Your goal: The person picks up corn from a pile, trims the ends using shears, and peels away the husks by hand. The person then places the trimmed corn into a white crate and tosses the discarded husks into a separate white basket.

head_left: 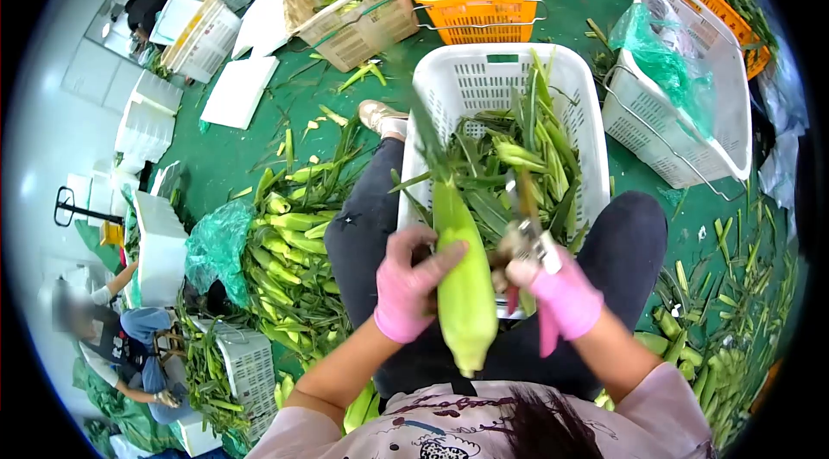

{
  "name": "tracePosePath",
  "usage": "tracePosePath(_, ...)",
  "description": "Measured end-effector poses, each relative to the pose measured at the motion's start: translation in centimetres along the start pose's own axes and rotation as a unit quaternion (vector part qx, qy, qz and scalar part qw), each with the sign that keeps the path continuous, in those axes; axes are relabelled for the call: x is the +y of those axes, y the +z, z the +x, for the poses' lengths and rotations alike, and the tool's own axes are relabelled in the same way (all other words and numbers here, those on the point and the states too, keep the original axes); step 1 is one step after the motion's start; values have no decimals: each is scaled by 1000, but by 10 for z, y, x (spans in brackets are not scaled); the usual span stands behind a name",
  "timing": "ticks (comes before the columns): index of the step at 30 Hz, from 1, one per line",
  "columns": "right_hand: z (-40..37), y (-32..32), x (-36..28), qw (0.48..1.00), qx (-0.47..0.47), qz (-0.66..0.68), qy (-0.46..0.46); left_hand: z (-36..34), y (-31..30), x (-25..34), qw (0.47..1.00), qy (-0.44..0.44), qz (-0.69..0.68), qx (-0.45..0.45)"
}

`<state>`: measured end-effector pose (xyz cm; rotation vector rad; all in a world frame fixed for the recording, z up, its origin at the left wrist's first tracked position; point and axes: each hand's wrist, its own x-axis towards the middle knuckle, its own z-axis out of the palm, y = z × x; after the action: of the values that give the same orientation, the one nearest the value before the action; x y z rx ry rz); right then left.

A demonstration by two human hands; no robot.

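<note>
My left hand (413, 282), in a pink glove, is closed round a green ear of corn (464, 286), its leafy end pointing away from me over the white basket (587, 113). Just right of the ear, my right hand (557, 286), also gloved in pink, grips a metal cutting tool (535, 239) with a blade, blurred by motion. Its fingertips are partly hidden. Between my knees stands the white basket, holding loose husks and leaves (553, 144).
A heap of unhusked corn (294, 260) lies left of my leg. More corn (717, 381) and trimmings lie at the lower right. Beyond stand a beige crate (358, 31), an orange crate (484, 23) and another white basket (682, 131). A person (117, 329) sits at the far left.
</note>
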<state>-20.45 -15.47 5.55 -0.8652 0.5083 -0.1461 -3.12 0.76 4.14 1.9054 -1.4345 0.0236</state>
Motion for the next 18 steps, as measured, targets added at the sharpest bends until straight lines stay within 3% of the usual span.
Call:
tracePosePath(2, -5, 21, 25, 996, 71, 33, -49, -4, 8, 18, 994, -29, -82, -71)
tracePosePath(4, -2, 15, 46, 981, 152, -44, -112, -25, 24, 11, 906, -184, -357, -135)
tracePosePath(5, -5, 13, 46, 949, 192, -219, -117, -33, 23, 14, 714, -311, -613, -129)
tracePosePath(6, -7, 12, 45, 887, 222, -386, -119, -18, 24, 16, 607, -273, -726, -173)
tracePosePath(7, -8, 16, 46, 848, 200, -461, -168, -25, 24, 18, 604, -354, -697, -157)
tracePosePath(8, -11, 17, 50, 858, 144, -457, -184, -33, 23, 19, 597, -433, -661, -139)
tracePosePath(9, -14, 17, 45, 864, 91, -460, -181, -36, 28, 13, 623, -418, -651, -115)
tracePosePath(10, -16, 16, 39, 867, 38, -463, -177, -36, 27, 8, 614, -470, -625, -112)
tracePosePath(12, -20, 1, 35, 930, -9, -364, -48, -36, 19, -9, 617, -486, -600, -152)
tracePosePath(14, -20, -26, 34, 918, -23, -397, -18, -34, 10, -13, 650, -460, -590, -135)
tracePosePath(16, -17, -29, 18, 922, -61, -379, 60, -24, -5, -11, 621, -458, -609, -181)
tracePosePath(18, -13, -31, 23, 938, -110, -325, 52, -20, -12, -8, 619, -439, -607, -233)
